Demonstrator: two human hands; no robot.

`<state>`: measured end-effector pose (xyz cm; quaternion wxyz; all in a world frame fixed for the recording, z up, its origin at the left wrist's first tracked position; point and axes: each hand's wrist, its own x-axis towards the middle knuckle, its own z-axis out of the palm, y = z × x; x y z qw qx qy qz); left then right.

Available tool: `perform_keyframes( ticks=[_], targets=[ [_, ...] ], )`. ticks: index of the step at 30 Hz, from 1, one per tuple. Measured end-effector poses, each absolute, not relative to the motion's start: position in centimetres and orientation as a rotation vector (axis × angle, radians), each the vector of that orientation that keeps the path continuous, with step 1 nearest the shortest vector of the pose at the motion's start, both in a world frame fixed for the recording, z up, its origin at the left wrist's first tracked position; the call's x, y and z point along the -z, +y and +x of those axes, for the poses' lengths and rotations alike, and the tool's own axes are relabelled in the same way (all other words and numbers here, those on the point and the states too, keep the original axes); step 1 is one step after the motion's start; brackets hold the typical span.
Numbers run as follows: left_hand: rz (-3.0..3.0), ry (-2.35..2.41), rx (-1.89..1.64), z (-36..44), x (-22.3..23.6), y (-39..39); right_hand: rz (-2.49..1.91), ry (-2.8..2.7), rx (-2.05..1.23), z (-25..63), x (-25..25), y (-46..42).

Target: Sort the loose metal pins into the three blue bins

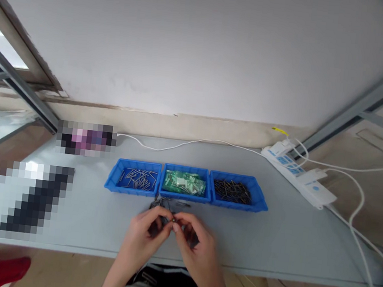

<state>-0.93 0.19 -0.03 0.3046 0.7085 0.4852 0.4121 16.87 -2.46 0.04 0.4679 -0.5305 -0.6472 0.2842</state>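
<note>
My left hand (147,230) and my right hand (198,239) meet over the front part of the table. Thumbs and fingertips of both are pinched together on a small metal piece (173,220), mostly covered by the fingers; its exact kind cannot be made out. Just beyond my left hand lies a loose heap of thin metal parts (160,201) on the tabletop. Behind the hands stand three blue trays in a row. Silvery pins (139,180) fill the left one, green-and-clear small packets (185,182) the middle one, and dark thin rods (232,192) the right one.
The grey table (76,213) runs up to a wall. A white power strip (298,174) with plugs and cables lies at the right. A white cord (163,149) crosses the back. Two blurred-out objects rest at the left. Metal frame posts (357,111) stand at both sides.
</note>
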Motion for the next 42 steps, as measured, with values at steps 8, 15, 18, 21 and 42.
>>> perform_keyframes(
  ticks=[8,15,18,21,42],
  targets=[
    [1.866,1.254,-1.111,-0.9,-0.5,0.1,-1.261,-1.570,-0.655,16.8,0.3,-2.6],
    [1.859,1.268,-1.079,-1.1,0.0,0.2,-1.243,-1.583,-0.635,17.0,0.2,-2.4],
    [1.863,1.278,-1.054,-1.1,0.2,0.2,-1.222,-1.572,-0.622,16.9,0.0,-2.5],
    [1.862,1.259,-1.064,-1.0,-0.1,0.1,-1.216,-1.535,-0.608,16.6,-0.3,-2.6],
    [1.441,1.429,-1.334,-1.5,-0.3,-0.3,-1.532,-1.818,-0.217,19.6,-0.4,-0.3]
  ],
)
